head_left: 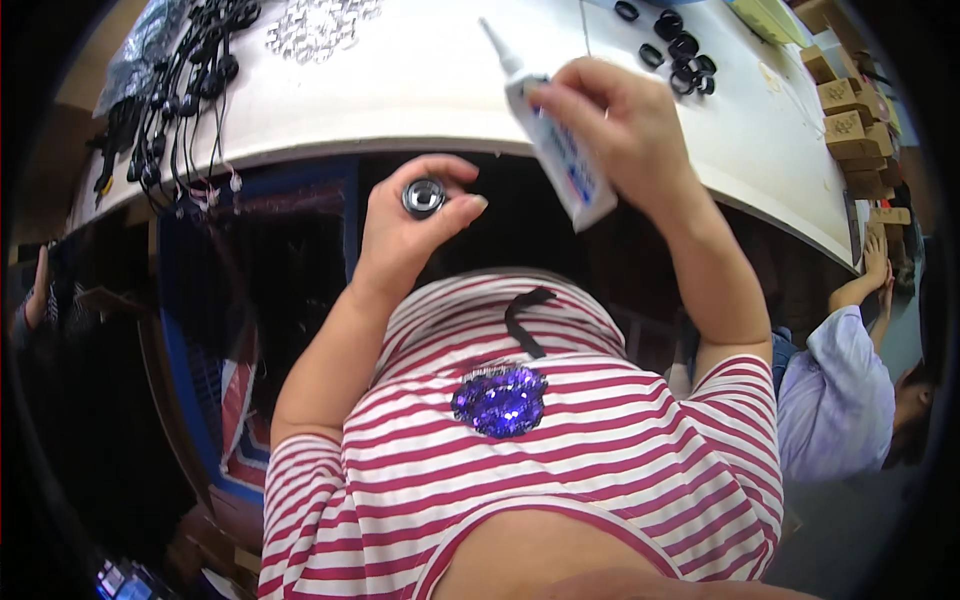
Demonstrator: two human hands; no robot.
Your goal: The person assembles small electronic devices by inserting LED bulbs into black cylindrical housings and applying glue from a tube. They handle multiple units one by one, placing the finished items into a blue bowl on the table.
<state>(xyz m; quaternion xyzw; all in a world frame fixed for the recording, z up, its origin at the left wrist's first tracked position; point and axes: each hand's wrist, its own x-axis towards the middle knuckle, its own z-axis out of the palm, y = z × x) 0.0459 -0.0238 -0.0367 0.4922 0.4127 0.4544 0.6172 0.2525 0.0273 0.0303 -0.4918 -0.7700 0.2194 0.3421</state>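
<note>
In my left hand (pixel 405 215) is a small black round part (pixel 424 197) with a shiny ring-shaped end that faces up. The fingers curl around it, just off the front edge of the table. My right hand (pixel 625 125) grips a white glue tube (pixel 563 155) with blue and red print. Its long narrow nozzle points up and away to the left, over the table, and its flat end hangs down toward me. A gap separates the tube from the black part.
Black cables with plugs (pixel 190 90) hang over the table's (pixel 420 95) left edge. Clear or silvery small pieces (pixel 318 28) lie at the back. Several black rings (pixel 683 47) sit back right. Cardboard boxes (pixel 850 135) line the right side, where another person (pixel 838 390) works.
</note>
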